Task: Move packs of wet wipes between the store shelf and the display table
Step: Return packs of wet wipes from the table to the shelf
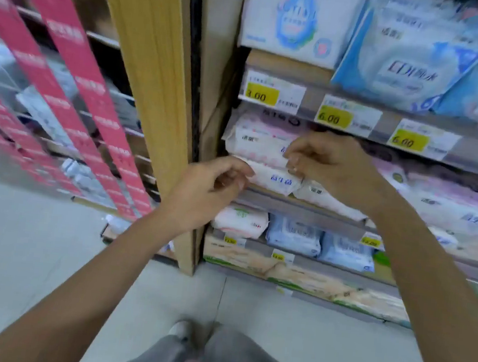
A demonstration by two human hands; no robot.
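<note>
Both hands at the front wipes pack on the shelf.
My right hand pinches its top edge; left hand curls at its left end, grip unclear. Its long axis runs hand to hand.

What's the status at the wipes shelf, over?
Left hand, right hand pinching lower pink pack by ends. Pack on shelf lip, upper pack atop. Nothing blocking.

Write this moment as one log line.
place: store shelf | left hand: touching lower pink wipes pack | right hand: fingertips at upper pink wipes pack | grip: unclear
</note>
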